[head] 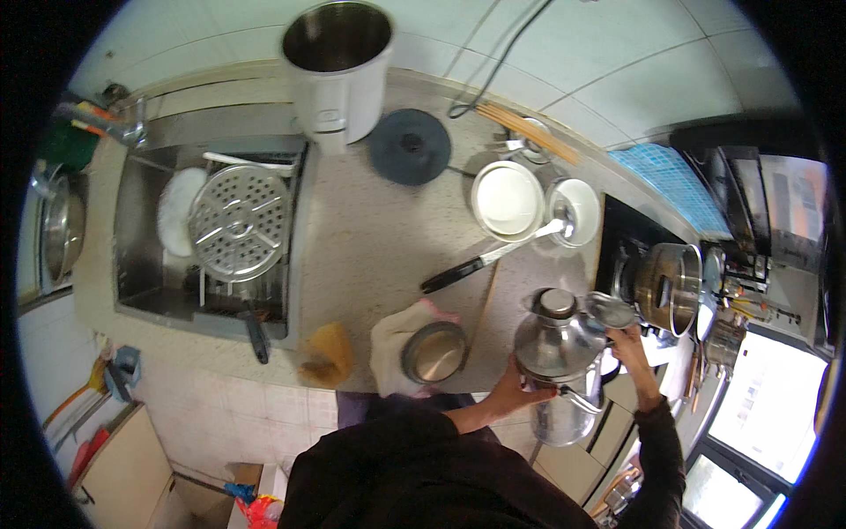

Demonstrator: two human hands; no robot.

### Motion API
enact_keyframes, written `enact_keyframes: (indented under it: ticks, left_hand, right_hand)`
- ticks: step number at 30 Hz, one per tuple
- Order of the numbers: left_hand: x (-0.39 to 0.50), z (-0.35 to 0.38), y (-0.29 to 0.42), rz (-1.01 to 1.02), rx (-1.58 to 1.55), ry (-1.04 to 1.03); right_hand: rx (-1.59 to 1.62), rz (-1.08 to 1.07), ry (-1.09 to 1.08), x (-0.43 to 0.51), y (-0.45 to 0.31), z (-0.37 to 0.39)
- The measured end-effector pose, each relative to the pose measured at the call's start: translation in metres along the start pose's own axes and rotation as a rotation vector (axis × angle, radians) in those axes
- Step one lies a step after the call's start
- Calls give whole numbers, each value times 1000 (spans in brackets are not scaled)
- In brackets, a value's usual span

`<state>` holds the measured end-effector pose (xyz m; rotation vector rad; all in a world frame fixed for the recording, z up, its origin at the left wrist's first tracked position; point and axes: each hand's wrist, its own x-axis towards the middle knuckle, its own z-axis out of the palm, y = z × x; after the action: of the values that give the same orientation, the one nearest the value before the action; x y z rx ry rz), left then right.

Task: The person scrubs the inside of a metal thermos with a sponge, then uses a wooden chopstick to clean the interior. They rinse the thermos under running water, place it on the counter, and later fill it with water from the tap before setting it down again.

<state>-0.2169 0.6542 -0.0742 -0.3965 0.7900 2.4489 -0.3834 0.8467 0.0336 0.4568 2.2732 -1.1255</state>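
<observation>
My left hand (pixel 503 395) grips the lower side of a shiny metal vacuum flask (pixel 558 350) at the counter's front edge, near its handle. The flask has a round metal cap on top. To its right, my right hand (pixel 631 354) holds a small metal cup (pixel 611 311) beside the flask's neck. A round metal-topped container (pixel 434 352) rests on a pale cloth (pixel 390 337) to the left. Behind the flask, a black-handled ladle (pixel 489 258) lies with its bowl end over a white mug (pixel 577 211). Another white lidded container (pixel 507 200) stands beside the mug.
A metal pot (pixel 667 289) sits on the stove at right. A large white jug (pixel 337 86), a dark round lid (pixel 410 147) and wooden chopsticks (pixel 529 132) are at the back. The sink (pixel 142 278) at left holds a perforated steamer plate (pixel 239 223). A yellow-brown cloth (pixel 328 355) lies near the front edge.
</observation>
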Motion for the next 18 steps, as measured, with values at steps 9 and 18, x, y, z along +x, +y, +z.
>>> enact_keyframes:
  ticks: [9, 18]
  left_hand:
    - [-83, -6, 80, 316, 142, 38]
    - [-248, -109, 214, 469, 165, 61]
  right_hand:
    - [-35, -120, -49, -73, -117, 47]
    - [152, -150, 23, -166, -243, 220]
